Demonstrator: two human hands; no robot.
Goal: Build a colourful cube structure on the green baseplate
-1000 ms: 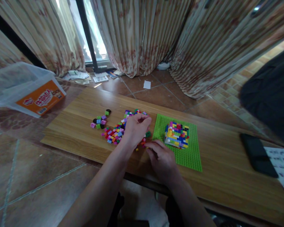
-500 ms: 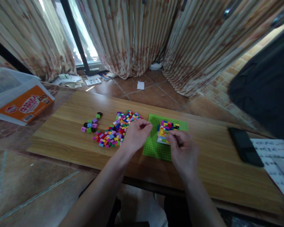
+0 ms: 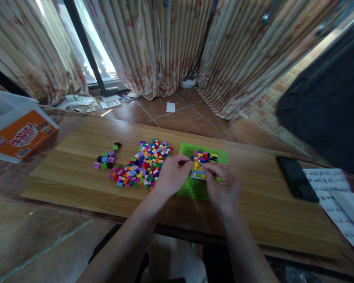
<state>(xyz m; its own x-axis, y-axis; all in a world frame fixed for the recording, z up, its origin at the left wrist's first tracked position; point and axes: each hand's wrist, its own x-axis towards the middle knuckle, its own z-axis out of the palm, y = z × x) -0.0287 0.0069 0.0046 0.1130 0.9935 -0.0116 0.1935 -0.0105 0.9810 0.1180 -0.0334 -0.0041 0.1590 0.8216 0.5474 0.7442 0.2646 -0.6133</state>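
Loose bricks (image 3: 146,163) lie left of the left hand (image 3: 174,174), fingertips nearly meeting, hold unclear. Rightward, a brick block (image 3: 198,165) sits on a green board (image 3: 194,191), left side running near-to-far, long axis unclear; the right hand (image 3: 225,186) pinches over it, hold hidden.

A flat black device (image 3: 296,179) lies beside a printed sheet (image 3: 326,181), and patterned curtains (image 3: 147,47) hang beyond.

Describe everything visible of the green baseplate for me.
The green baseplate is a thin, studded sheet, apparently plastic. It lies flat on the wooden table, right of the loose bricks. A multicoloured brick block stands on it. The left hand and right hand hide parts of it; whether either touches it is unclear.
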